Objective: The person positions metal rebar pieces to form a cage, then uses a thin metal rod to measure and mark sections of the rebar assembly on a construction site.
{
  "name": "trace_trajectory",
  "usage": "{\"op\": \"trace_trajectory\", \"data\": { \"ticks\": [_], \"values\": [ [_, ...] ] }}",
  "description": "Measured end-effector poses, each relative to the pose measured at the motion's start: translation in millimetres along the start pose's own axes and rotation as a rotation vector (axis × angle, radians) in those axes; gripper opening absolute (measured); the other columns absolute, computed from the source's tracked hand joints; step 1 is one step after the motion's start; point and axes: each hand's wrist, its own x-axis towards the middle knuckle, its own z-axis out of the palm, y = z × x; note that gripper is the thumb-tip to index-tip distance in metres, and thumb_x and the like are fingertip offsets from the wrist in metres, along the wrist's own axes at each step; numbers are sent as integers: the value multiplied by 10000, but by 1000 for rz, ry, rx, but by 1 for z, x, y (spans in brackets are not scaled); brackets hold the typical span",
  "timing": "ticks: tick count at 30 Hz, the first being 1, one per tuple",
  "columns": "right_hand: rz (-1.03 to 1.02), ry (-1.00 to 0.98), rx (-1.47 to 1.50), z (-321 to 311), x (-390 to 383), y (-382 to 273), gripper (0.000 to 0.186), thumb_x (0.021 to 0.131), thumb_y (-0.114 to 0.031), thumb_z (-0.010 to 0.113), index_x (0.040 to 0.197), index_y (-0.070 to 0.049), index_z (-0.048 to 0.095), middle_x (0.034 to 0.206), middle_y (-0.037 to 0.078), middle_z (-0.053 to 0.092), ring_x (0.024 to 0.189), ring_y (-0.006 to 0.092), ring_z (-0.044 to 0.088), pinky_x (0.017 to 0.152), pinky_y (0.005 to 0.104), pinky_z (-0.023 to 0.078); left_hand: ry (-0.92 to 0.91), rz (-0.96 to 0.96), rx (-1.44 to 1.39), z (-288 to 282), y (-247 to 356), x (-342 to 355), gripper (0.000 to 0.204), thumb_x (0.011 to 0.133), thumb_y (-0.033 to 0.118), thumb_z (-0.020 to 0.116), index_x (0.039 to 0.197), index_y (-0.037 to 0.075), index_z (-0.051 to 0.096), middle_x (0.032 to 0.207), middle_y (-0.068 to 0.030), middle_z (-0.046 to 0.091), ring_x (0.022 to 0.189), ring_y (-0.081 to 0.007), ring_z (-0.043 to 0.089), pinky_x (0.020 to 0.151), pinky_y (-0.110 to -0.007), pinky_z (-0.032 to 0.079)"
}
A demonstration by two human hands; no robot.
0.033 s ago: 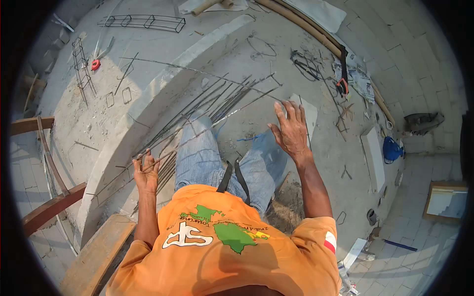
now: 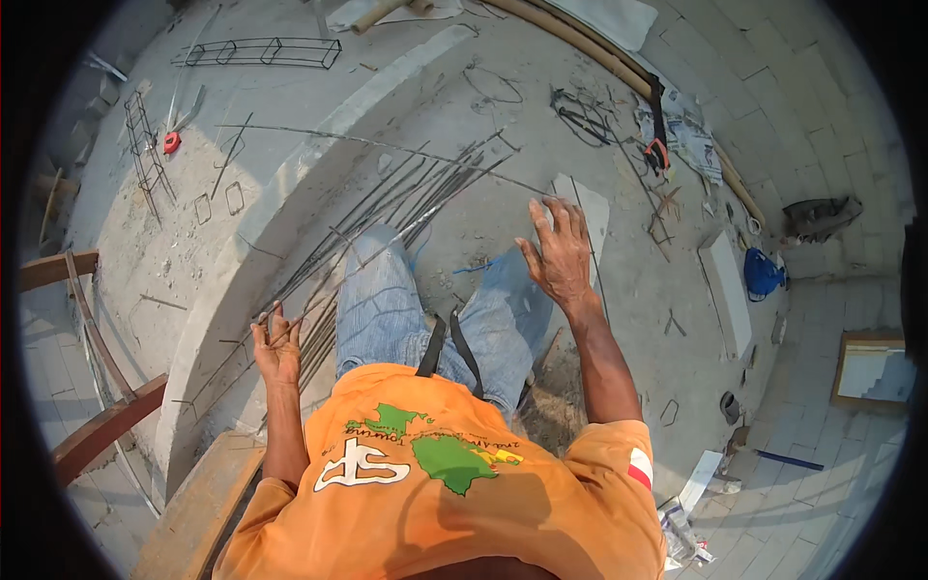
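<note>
My left hand (image 2: 277, 350) is at the left, beside my left knee, its fingers curled round a thin steel rod (image 2: 387, 253). That rod slants up to the right over my jeans, with short cross pieces on it. Under it lies a bundle of similar steel bars (image 2: 317, 340), running past my left knee against the low concrete ledge. My right hand (image 2: 563, 253) is raised above my right knee with fingers spread and slightly bent. Near its fingertips is the end of another long rod (image 2: 425, 155), which crosses the ledge; whether they touch I cannot tell.
A pale concrete ledge (image 2: 232, 275) curves along the left. Beyond it lie wire-frame cages (image 2: 256, 52) and a red tape measure (image 2: 172, 142). To the right are an orange-handled saw (image 2: 657, 155), a white slab (image 2: 725, 295) and a blue bag (image 2: 764, 275). A wooden plank (image 2: 198, 507) is at lower left.
The whole view has shifted slightly, so floor things appear a little further left and up. Both hands keep nearly the same pose.
</note>
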Motion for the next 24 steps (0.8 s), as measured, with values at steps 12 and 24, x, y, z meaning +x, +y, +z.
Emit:
{"op": "trace_trajectory", "data": {
  "ticks": [12,24],
  "values": [
    [1332,-45,-238,20,-365,41,489,780,-134,651,1208,53,509,1166,270,513,1094,437,492,905,507,428,-68,-60,-119,-24,72,84,551,1029,371,323,1293,-108,391,1395,-256,433,1032,-247,603,1011,-476,456],
    [528,468,87,-78,-132,-62,510,844,-328,646,1225,-5,544,1253,208,492,1262,399,405,1080,565,301,-601,-479,131,206,-85,138,583,1015,365,367,1348,-110,322,1514,-238,240,859,-267,630,983,-503,470]
  ]
}}
